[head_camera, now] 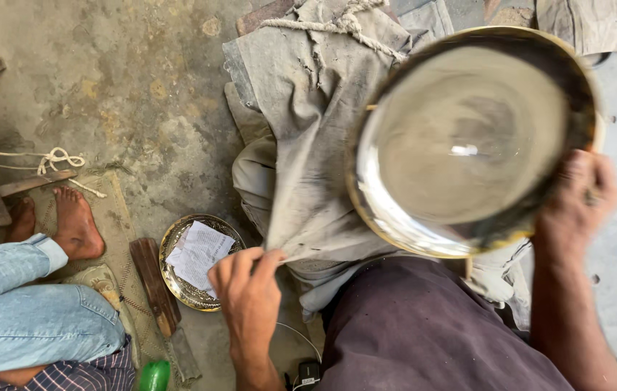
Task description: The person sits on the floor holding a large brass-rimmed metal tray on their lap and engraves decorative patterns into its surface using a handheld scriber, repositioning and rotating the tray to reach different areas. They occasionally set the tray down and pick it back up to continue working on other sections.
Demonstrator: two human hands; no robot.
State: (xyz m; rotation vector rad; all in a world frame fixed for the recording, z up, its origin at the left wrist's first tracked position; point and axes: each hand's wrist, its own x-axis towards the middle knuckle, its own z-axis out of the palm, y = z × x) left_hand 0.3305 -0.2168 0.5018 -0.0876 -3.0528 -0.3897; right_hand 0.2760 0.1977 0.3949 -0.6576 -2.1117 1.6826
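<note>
You hold a plate and a cloth, one in each hand.

Head view: your right hand (576, 206) grips the rim of the large shiny metal plate (467, 141) at two o'clock; your left hand (247, 282) pinches the grey cloth (308, 145) near centre. At eight o'clock, a small brass dish (178, 286) holds a white printed paper (198, 253), beside another person's bare foot (77, 224).

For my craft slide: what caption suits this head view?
Right hand tilts a shiny metal plate while left hand pinches a grey cloth.
</note>
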